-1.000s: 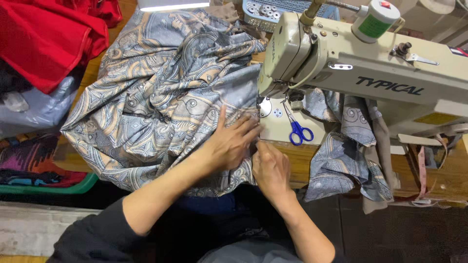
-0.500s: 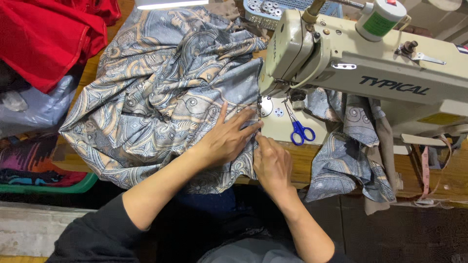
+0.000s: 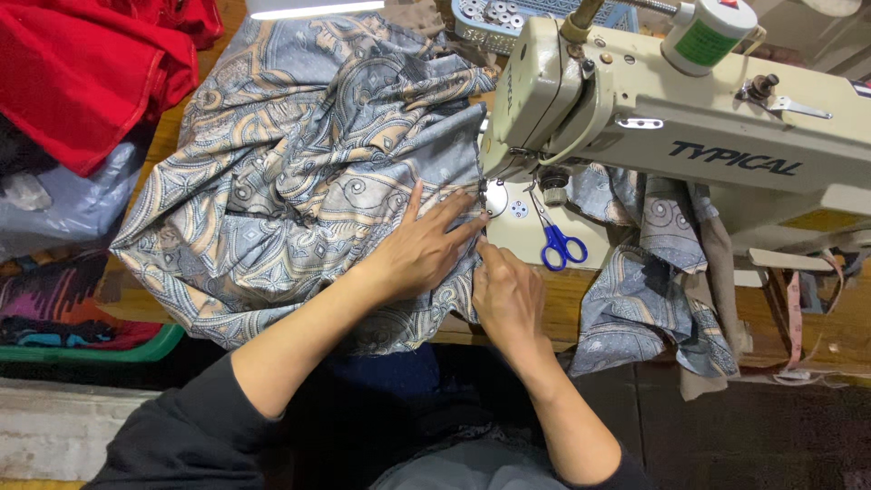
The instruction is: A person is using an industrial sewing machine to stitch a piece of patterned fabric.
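Note:
A large blue-grey patterned fabric [image 3: 299, 172] lies bunched on the table to the left of a cream sewing machine [image 3: 689, 118]. My left hand [image 3: 422, 249] lies flat on the fabric, fingers spread and pointing toward the needle. My right hand [image 3: 506, 295] pinches the fabric's edge just in front of the needle plate [image 3: 513, 210]. More of the same fabric [image 3: 649, 272] hangs under the machine arm on the right.
Blue-handled scissors [image 3: 558, 240] lie on the machine bed. Red cloth [image 3: 82, 73] and a plastic bag [image 3: 73, 204] sit at far left, above a green tray [image 3: 136, 349]. A basket of bobbins [image 3: 494, 16] stands behind the machine. A measuring tape [image 3: 798, 318] hangs at right.
Both hands have slid the fabric a little toward the needle; their hold is the same.

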